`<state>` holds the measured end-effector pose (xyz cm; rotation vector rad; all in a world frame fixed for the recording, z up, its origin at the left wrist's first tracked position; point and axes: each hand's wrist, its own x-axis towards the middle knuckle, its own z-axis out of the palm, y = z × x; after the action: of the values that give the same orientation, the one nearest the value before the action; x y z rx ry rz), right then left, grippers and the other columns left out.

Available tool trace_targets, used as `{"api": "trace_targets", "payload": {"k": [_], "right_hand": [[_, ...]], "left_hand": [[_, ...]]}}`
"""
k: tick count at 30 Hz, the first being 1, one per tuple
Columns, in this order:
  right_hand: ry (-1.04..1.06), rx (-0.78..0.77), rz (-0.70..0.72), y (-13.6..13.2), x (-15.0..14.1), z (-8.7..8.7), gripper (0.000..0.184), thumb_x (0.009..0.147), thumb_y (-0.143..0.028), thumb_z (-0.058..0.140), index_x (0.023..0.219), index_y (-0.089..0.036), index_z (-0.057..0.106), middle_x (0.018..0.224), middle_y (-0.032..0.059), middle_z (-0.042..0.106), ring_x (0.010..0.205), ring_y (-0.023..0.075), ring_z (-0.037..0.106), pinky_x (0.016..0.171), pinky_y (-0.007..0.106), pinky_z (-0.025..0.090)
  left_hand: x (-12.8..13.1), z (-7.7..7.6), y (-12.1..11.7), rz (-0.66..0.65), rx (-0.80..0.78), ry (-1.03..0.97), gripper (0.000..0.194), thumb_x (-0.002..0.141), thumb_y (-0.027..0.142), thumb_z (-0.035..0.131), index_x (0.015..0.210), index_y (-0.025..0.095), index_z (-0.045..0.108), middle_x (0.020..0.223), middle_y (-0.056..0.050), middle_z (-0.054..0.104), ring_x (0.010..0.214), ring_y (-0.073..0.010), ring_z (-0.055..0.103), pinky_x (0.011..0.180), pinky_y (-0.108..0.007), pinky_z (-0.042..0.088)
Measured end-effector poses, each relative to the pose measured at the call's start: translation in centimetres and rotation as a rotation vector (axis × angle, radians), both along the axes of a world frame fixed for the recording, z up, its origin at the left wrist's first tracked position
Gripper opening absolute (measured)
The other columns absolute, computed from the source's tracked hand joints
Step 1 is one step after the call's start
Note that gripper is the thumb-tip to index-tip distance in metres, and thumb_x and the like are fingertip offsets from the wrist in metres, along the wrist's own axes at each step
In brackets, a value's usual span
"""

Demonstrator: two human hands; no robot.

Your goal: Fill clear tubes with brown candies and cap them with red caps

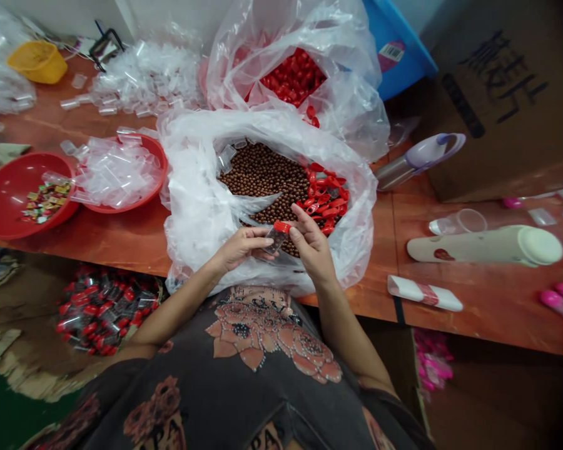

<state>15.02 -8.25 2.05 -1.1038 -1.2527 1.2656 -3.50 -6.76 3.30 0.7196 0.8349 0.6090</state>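
Note:
Over the front of a white plastic bag (192, 187), my two hands meet on one small container. My left hand (243, 247) pinches its clear plastic body (276, 240), which looks dark inside. Thumb and fingers of my right hand (312, 245) are on the red cap (282, 227) at its top; the index finger is raised. Below and behind them, the bag holds many small round brown balls (263, 175). Loose red caps (326, 197) lie on the balls at the right, and a few clear containers (226, 157) at the left edge.
Left stand a red bowl of clear containers (157, 159) and a red bowl of small wrapped pieces (9, 194). Behind is a bag of red caps (293, 78). Bottles (478, 245) and a cardboard box (511, 137) are right. Capped containers (106, 309) fill a box below left.

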Motion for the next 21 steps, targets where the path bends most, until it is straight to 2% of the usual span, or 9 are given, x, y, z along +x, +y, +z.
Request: {"api": "trace_targets", "payload": {"k": [3,6,8,12,15,18,21], "right_hand": [[-0.111,0.013,-0.025,-0.2,0.7,0.0,0.051,0.094,-0.040,0.057,0.144,-0.031,0.048,0.112,0.0032,0.073,0.105,0.0212,0.069,0.102,0.048,0.053],[-0.230,0.043,-0.148,-0.3,1.2,0.1,0.048,0.096,-0.041,0.054,0.142,-0.030,0.051,0.104,0.0028,0.072,0.094,0.0205,0.068,0.096,0.046,0.055],[-0.258,0.074,-0.194,-0.5,1.2,0.3,0.047,0.096,-0.040,0.053,0.142,-0.030,0.051,0.103,0.0029,0.071,0.095,0.0207,0.067,0.097,0.046,0.054],[-0.181,0.104,-0.079,-0.4,0.3,0.5,0.049,0.097,-0.037,0.052,0.145,-0.032,0.046,0.114,0.0030,0.072,0.109,0.0206,0.066,0.107,0.046,0.049],[-0.160,0.108,-0.021,-0.2,-0.1,0.2,0.046,0.098,-0.036,0.051,0.144,-0.032,0.048,0.116,0.0024,0.072,0.110,0.0191,0.066,0.105,0.044,0.051],[-0.261,0.181,-0.026,-0.1,0.2,0.0,0.037,0.098,-0.033,0.052,0.135,-0.032,0.059,0.118,0.0028,0.071,0.110,0.0189,0.065,0.102,0.043,0.052],[-0.397,0.300,-0.018,-0.2,0.8,0.1,0.032,0.098,-0.028,0.053,0.127,-0.035,0.065,0.115,0.0028,0.071,0.108,0.0193,0.064,0.098,0.043,0.052]], "left_hand": [[-0.3,-0.4,0.0,-0.004,-0.017,-0.028,0.029,0.071,0.029,0.076,0.098,0.017,0.076,0.094,-0.007,0.074,0.078,-0.0169,0.071,0.073,-0.029,0.057],[-0.6,-0.3,-0.1,0.007,-0.020,-0.012,0.030,0.072,0.028,0.076,0.100,0.017,0.076,0.100,-0.009,0.074,0.080,-0.0174,0.071,0.075,-0.030,0.057],[-0.7,-0.2,-0.2,0.012,-0.011,-0.007,0.032,0.072,0.028,0.075,0.102,0.017,0.075,0.102,-0.009,0.074,0.081,-0.0174,0.071,0.076,-0.030,0.057],[-0.6,-0.1,-0.3,-0.016,0.023,-0.003,0.032,0.073,0.028,0.074,0.103,0.016,0.076,0.103,-0.010,0.074,0.081,-0.0169,0.071,0.076,-0.030,0.057],[-0.5,-0.1,-0.4,-0.043,0.037,-0.001,0.035,0.074,0.029,0.074,0.107,0.017,0.075,0.103,-0.010,0.075,0.082,-0.0167,0.070,0.077,-0.030,0.057],[-0.6,-0.2,-0.7,-0.030,0.081,-0.010,0.041,0.076,0.032,0.075,0.113,0.016,0.074,0.102,-0.010,0.075,0.084,-0.0158,0.069,0.081,-0.030,0.056],[-0.6,-0.3,-1.0,0.007,0.152,0.006,0.045,0.078,0.033,0.075,0.119,0.017,0.072,0.109,-0.011,0.074,0.087,-0.0146,0.068,0.084,-0.029,0.055]]}}
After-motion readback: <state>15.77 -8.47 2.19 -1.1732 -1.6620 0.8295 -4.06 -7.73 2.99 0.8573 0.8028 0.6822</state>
